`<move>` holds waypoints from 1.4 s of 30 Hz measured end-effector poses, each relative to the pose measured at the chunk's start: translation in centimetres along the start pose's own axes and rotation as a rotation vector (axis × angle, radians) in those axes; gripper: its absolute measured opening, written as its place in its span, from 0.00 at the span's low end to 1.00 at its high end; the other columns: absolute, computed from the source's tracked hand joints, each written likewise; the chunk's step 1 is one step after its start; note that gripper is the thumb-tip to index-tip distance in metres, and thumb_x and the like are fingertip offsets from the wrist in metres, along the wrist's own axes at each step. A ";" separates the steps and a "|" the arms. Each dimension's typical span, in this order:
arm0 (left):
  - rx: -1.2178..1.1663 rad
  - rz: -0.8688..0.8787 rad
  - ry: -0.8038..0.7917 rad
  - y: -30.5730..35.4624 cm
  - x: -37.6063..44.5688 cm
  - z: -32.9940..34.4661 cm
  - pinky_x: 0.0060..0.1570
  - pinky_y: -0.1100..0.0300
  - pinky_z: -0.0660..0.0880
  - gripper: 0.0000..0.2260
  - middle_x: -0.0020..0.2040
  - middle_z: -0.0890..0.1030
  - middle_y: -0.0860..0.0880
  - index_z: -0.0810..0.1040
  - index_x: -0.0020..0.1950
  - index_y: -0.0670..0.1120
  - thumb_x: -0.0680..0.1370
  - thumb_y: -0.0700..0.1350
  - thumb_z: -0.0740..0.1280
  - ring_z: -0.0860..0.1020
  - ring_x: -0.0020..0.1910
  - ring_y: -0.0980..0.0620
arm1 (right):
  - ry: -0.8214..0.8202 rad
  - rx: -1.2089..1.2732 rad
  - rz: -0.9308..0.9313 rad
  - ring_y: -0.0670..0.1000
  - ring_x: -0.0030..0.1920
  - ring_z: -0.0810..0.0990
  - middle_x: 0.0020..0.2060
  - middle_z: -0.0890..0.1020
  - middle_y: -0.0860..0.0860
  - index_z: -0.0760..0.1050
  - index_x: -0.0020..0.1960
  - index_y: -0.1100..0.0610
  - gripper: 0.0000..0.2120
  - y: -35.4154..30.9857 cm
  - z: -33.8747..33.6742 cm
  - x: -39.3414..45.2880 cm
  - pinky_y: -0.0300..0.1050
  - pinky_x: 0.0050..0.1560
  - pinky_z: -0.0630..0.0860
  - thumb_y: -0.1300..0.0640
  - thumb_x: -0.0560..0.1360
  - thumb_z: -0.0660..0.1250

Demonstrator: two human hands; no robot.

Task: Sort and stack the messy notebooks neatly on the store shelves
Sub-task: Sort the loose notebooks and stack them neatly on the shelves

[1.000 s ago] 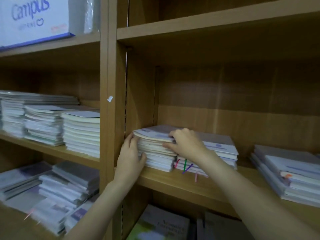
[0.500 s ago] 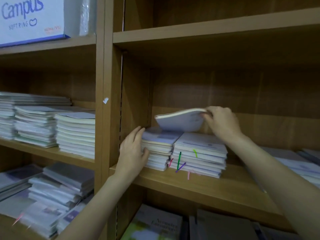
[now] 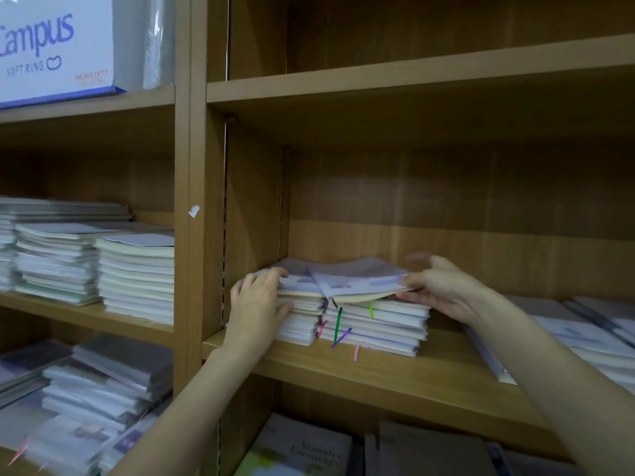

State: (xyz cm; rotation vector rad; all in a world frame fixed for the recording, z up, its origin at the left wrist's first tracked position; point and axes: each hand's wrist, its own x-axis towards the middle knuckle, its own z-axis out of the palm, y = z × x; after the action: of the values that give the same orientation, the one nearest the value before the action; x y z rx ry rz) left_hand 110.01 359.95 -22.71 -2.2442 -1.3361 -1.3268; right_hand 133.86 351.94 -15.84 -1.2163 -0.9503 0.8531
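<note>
While the front edge of the wooden shelf [image 3: 395,374] lies bare nearest the viewer, two short stacks of notebooks sit side by side just behind it, toward the shelf's left end against the upright panel. The left hand [image 3: 256,304] grips the left stack [image 3: 299,321] at its near left corner, thumb against the page edges and fingers curled over the top cover, steadying it. The right stack [image 3: 378,329], with coloured ribbon bookmarks [image 3: 338,324] hanging from its front, carries the top notebook [image 3: 357,281], which sags across the seam between the two stacks. The right hand [image 3: 443,290] pinches this notebook's right edge, thumb beneath and fingers spread above. The step in hand appears to be laying one notebook onto a stack. Next, it likely needs sliding rightward until its edges square with the right stack, then releasing. Farther right, loose notebooks [image 3: 584,341] lie fanned and unsorted.
</note>
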 end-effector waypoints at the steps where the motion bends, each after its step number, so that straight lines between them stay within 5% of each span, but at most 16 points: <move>1: 0.032 0.019 -0.006 0.1 0.2 -0.3 0.67 0.57 0.56 0.17 0.59 0.74 0.54 0.68 0.66 0.52 0.77 0.48 0.65 0.68 0.63 0.54 | 0.022 0.016 -0.024 0.56 0.40 0.77 0.53 0.71 0.63 0.66 0.64 0.61 0.23 -0.2 -0.3 -0.1 0.40 0.26 0.79 0.78 0.73 0.58; 8: 0.048 0.133 -0.255 1.1 2.1 -0.3 0.60 0.60 0.68 0.17 0.66 0.74 0.48 0.70 0.69 0.46 0.80 0.44 0.60 0.73 0.63 0.50 | 0.147 -0.009 -0.226 0.53 0.42 0.79 0.45 0.77 0.56 0.65 0.60 0.52 0.23 -0.2 -3.9 -1.7 0.41 0.29 0.80 0.77 0.76 0.54; 15: 0.089 0.162 -0.046 0.1 1.2 -0.7 0.38 0.58 0.74 0.08 0.43 0.83 0.50 0.77 0.54 0.47 0.77 0.49 0.67 0.81 0.41 0.50 | 0.166 0.067 -0.323 0.54 0.43 0.81 0.47 0.81 0.52 0.65 0.59 0.52 0.21 1.1 -5.1 -2.5 0.41 0.28 0.79 0.76 0.76 0.54; 18: 0.108 0.212 0.044 -0.1 0.8 -1.4 0.23 0.64 0.65 0.06 0.31 0.78 0.53 0.79 0.50 0.45 0.77 0.47 0.67 0.75 0.26 0.52 | 0.199 0.110 -0.307 0.54 0.42 0.81 0.46 0.80 0.53 0.65 0.58 0.53 0.20 1.0 -5.7 -3.0 0.39 0.27 0.78 0.76 0.76 0.55; 20: 0.074 0.189 0.114 0.4 1.0 -2.1 0.22 0.67 0.59 0.06 0.29 0.73 0.54 0.78 0.51 0.43 0.78 0.45 0.66 0.70 0.23 0.54 | 0.223 0.179 -0.289 0.54 0.41 0.80 0.45 0.78 0.56 0.64 0.58 0.54 0.20 0.2 -6.3 -3.6 0.38 0.26 0.78 0.76 0.76 0.55; 23: -0.131 0.084 0.218 2.3 1.9 -2.8 0.25 0.63 0.64 0.07 0.32 0.74 0.51 0.74 0.49 0.41 0.80 0.44 0.61 0.73 0.27 0.51 | 0.257 0.236 -0.262 0.55 0.41 0.78 0.46 0.75 0.57 0.63 0.63 0.56 0.21 -1.3 -7.6 -4.2 0.37 0.26 0.78 0.76 0.77 0.55; 27: -0.425 -0.097 0.301 5.2 2.4 -2.8 0.30 0.52 0.75 0.06 0.39 0.75 0.48 0.66 0.48 0.43 0.82 0.45 0.56 0.75 0.35 0.48 | 0.261 0.245 -0.194 0.58 0.44 0.78 0.63 0.67 0.65 0.63 0.66 0.59 0.22 -2.0 -8.9 -4.4 0.43 0.32 0.81 0.76 0.77 0.53; 31: -0.501 -0.160 0.334 6.2 2.4 -2.6 0.33 0.50 0.75 0.04 0.41 0.74 0.47 0.64 0.49 0.44 0.82 0.44 0.56 0.73 0.35 0.50 | 0.304 0.279 -0.164 0.59 0.43 0.78 0.68 0.63 0.66 0.59 0.72 0.61 0.26 -2.1 -9.7 -4.8 0.42 0.30 0.80 0.76 0.76 0.52; 33: -0.549 -0.191 0.377 6.8 2.7 -2.5 0.32 0.52 0.74 0.04 0.37 0.71 0.51 0.64 0.50 0.44 0.82 0.43 0.56 0.71 0.33 0.53 | 0.354 0.266 -0.193 0.58 0.42 0.78 0.69 0.62 0.64 0.57 0.72 0.60 0.27 -2.6 -10.6 -5.6 0.46 0.38 0.80 0.76 0.76 0.52; 35: -0.579 -0.193 0.431 8.0 3.0 -2.5 0.30 0.61 0.69 0.04 0.35 0.68 0.55 0.64 0.49 0.44 0.82 0.43 0.56 0.69 0.31 0.58 | 0.419 0.240 -0.222 0.56 0.40 0.77 0.68 0.62 0.64 0.58 0.72 0.59 0.26 -3.3 -11.7 -6.6 0.50 0.45 0.77 0.76 0.77 0.52; 37: -0.608 -0.177 0.480 9.6 3.1 -2.4 0.28 0.69 0.65 0.03 0.34 0.67 0.56 0.63 0.49 0.44 0.82 0.41 0.56 0.67 0.31 0.61 | 0.482 0.208 -0.236 0.57 0.39 0.77 0.63 0.65 0.64 0.63 0.67 0.59 0.22 -3.9 -13.1 -7.5 0.48 0.41 0.80 0.76 0.77 0.52; 39: -0.658 -0.159 0.521 11.6 3.2 -2.2 0.26 0.69 0.64 0.03 0.33 0.67 0.55 0.64 0.49 0.44 0.82 0.41 0.56 0.66 0.30 0.61 | 0.535 0.169 -0.225 0.57 0.40 0.78 0.57 0.67 0.62 0.65 0.66 0.61 0.20 -4.2 -14.9 -8.5 0.44 0.34 0.80 0.75 0.77 0.52; 42: -0.711 -0.073 0.509 14.9 3.1 -1.6 0.27 0.64 0.62 0.03 0.33 0.68 0.51 0.67 0.50 0.41 0.82 0.40 0.57 0.66 0.29 0.61 | 0.610 0.109 -0.244 0.57 0.38 0.77 0.55 0.66 0.61 0.65 0.66 0.62 0.20 -4.5 -17.9 -10.1 0.46 0.36 0.79 0.75 0.77 0.52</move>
State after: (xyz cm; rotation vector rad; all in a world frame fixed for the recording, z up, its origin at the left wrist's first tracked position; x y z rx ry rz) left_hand 121.37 352.47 -15.69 -1.9712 -0.8432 -2.4859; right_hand 146.76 335.45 -14.30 -1.1400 -0.5290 0.2995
